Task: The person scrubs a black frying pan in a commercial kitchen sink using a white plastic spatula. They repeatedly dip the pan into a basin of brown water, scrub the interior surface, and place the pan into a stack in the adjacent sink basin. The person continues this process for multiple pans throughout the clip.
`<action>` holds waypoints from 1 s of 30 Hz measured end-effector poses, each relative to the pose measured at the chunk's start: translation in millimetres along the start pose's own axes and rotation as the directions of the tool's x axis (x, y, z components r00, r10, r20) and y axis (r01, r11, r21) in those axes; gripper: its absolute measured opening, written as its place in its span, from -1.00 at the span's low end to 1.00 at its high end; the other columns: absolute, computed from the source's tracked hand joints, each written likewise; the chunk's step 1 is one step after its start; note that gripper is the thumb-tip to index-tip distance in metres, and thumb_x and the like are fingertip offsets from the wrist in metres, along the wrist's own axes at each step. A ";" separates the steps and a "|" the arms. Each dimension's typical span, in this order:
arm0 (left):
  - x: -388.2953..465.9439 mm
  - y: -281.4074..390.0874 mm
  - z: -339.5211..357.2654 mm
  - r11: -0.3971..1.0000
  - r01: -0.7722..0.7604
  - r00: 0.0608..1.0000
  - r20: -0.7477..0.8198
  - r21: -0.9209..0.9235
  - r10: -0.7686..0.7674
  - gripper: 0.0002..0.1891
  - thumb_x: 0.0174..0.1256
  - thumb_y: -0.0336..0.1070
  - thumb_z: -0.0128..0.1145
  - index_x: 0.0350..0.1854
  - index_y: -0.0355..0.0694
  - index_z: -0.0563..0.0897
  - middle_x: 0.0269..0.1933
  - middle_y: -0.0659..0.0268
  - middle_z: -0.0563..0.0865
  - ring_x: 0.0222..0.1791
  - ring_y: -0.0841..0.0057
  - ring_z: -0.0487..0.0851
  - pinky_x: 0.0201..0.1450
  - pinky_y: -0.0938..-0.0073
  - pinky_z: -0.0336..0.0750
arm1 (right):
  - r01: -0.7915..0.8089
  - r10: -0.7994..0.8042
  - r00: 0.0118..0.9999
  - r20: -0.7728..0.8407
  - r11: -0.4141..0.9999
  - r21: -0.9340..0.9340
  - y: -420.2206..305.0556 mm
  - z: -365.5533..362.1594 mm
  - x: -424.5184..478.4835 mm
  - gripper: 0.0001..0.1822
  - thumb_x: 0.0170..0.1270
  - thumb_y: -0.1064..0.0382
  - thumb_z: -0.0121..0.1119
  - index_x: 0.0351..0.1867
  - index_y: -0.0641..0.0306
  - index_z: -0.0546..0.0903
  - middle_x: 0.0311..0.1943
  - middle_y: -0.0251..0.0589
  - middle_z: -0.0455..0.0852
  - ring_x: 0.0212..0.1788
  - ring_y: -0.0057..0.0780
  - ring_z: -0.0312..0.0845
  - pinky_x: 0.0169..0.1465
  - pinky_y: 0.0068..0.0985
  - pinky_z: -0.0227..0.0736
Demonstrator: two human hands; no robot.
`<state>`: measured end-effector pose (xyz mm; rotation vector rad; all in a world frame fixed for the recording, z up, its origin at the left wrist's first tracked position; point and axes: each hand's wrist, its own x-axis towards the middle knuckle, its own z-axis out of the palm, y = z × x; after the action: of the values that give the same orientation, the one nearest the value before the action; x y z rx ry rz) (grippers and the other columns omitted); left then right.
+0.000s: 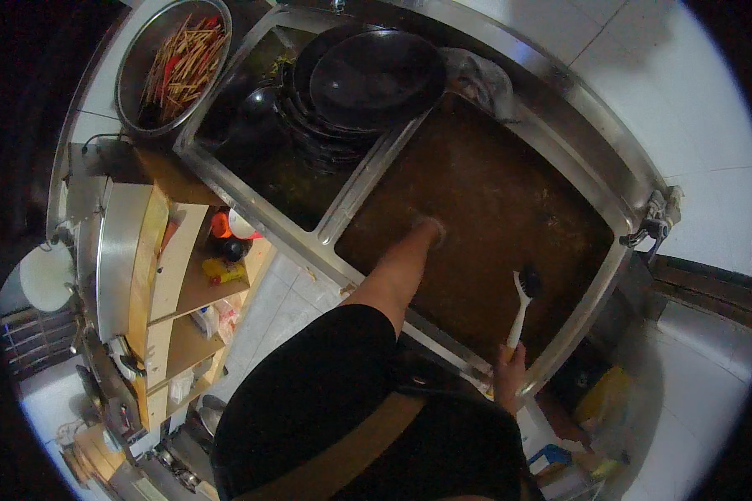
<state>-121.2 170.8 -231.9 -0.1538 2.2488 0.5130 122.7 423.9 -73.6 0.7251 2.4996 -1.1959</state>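
Observation:
My left forearm runs into murky brown water in the right-hand sink basin (354, 275). The left hand (427, 230) is under the surface from about the wrist down, so its fingers are hidden. My right hand (511, 369), by the basin's near right corner, grips the handle of a white scrubbing brush (520, 316). The brush head has dark bristles and is over or just at the water; which one I cannot tell. A stack of black round pans or plates (376, 78) fills much of the left basin, rising above its dark water.
A steel bowl (124, 81) of thin wooden skewers stands left of the sink. A grey cloth (485, 84) lies on the back rim. One tap (655, 222) is at the right corner. Wooden shelves (194, 291) with goods stand to the left, above a tiled floor (282, 285).

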 end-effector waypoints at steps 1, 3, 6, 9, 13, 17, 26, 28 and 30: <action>0.6 5.3 4.3 1.000 -0.007 1.000 0.015 0.009 0.007 -0.46 0.05 -0.08 0.09 0.08 -0.20 0.31 0.10 0.05 0.37 0.10 0.23 0.34 0.10 0.37 0.28 | 0.003 -0.003 1.000 -0.004 0.999 -0.046 3.9 0.1 0.2 -0.58 0.18 0.14 0.05 0.01 0.30 0.34 -0.25 -0.08 0.51 -0.30 -0.35 0.45 -0.26 -0.44 0.34; 0.4 17.6 15.2 0.999 -0.031 0.999 0.028 0.026 0.030 -0.48 0.05 -0.07 0.09 0.05 -0.20 0.35 0.08 0.05 0.39 0.08 0.23 0.37 0.08 0.37 0.30 | 0.012 -0.011 1.000 -0.009 1.000 0.029 -24.8 -4.0 -5.8 -0.55 0.15 0.11 0.07 0.00 0.31 0.35 -0.29 -0.11 0.50 -0.32 -0.35 0.43 -0.23 -0.44 0.34; 6.0 47.8 25.4 0.989 -0.079 0.992 -0.084 0.125 0.090 -0.52 0.05 -0.07 0.08 0.01 -0.20 0.40 0.05 0.06 0.43 0.05 0.24 0.40 0.05 0.37 0.33 | 0.035 -0.020 0.992 -0.125 0.992 0.125 5.2 4.5 -3.4 -0.55 0.15 0.12 0.06 0.00 0.34 0.34 -0.32 -0.16 0.50 -0.34 -0.39 0.41 -0.25 -0.46 0.33; 21.9 57.1 17.3 0.960 -0.085 0.938 -0.304 0.265 0.167 -0.55 0.06 -0.07 0.08 -0.03 -0.21 0.45 0.02 0.06 0.47 0.02 0.25 0.44 0.02 0.38 0.36 | 0.056 -0.034 0.996 -0.085 0.962 0.267 12.7 -2.2 -2.4 -0.53 0.16 0.13 0.04 0.04 0.33 0.29 -0.34 -0.20 0.49 -0.37 -0.49 0.40 -0.31 -0.50 0.34; 38.9 45.1 -23.5 0.882 -0.087 0.820 -0.469 0.464 0.327 -0.59 0.06 -0.07 0.07 -0.08 -0.21 0.51 -0.03 0.07 0.52 -0.02 0.26 0.49 -0.02 0.38 0.41 | -0.124 0.118 0.992 0.047 0.807 0.577 17.6 -7.4 -2.6 -0.57 0.15 0.14 0.06 0.00 0.29 0.30 -0.44 -0.28 0.46 -0.48 -0.61 0.37 -0.44 -0.59 0.30; 19.2 66.2 -79.4 0.848 -0.046 0.976 -0.159 0.528 0.152 -0.60 0.06 -0.07 0.05 -0.09 -0.20 0.54 -0.02 0.08 0.52 -0.02 0.26 0.50 -0.04 0.37 0.42 | -0.175 0.199 0.980 0.012 0.829 0.531 21.3 -2.1 -10.2 -0.59 0.16 0.15 0.05 -0.02 0.29 0.31 -0.48 -0.28 0.46 -0.51 -0.61 0.36 -0.46 -0.60 0.29; 17.5 -28.5 -109.3 0.857 0.136 0.989 -0.125 0.497 -0.084 -0.61 0.07 -0.10 0.05 -0.08 -0.18 0.53 -0.02 0.09 0.52 -0.05 0.29 0.51 -0.07 0.35 0.44 | -0.158 0.185 0.983 0.012 0.801 0.577 -10.0 -5.5 -10.1 -0.60 0.14 0.13 0.08 -0.07 0.31 0.35 -0.51 -0.27 0.47 -0.53 -0.58 0.39 -0.47 -0.57 0.32; 6.6 -36.6 -111.9 0.858 0.138 0.990 -0.077 0.494 -0.115 -0.62 0.07 -0.11 0.05 -0.08 -0.18 0.53 -0.02 0.10 0.52 -0.05 0.29 0.51 -0.08 0.34 0.44 | -0.128 0.173 0.984 -0.034 0.836 0.534 -4.0 0.3 -8.7 -0.59 0.14 0.13 0.08 -0.05 0.31 0.35 -0.52 -0.27 0.47 -0.54 -0.59 0.39 -0.49 -0.58 0.32; -4.7 -44.1 -112.9 0.859 0.138 0.990 -0.036 0.492 -0.138 -0.62 0.07 -0.11 0.05 -0.07 -0.17 0.53 -0.02 0.10 0.52 -0.06 0.30 0.51 -0.09 0.34 0.44 | -0.122 0.172 0.984 -0.048 0.842 0.526 -3.0 1.1 -9.4 -0.58 0.14 0.12 0.08 -0.05 0.31 0.35 -0.53 -0.27 0.48 -0.56 -0.60 0.38 -0.50 -0.59 0.33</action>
<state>-184.4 84.0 -175.3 -0.0492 2.2712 -0.1512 128.9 418.4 -68.2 1.1022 2.1349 -1.8452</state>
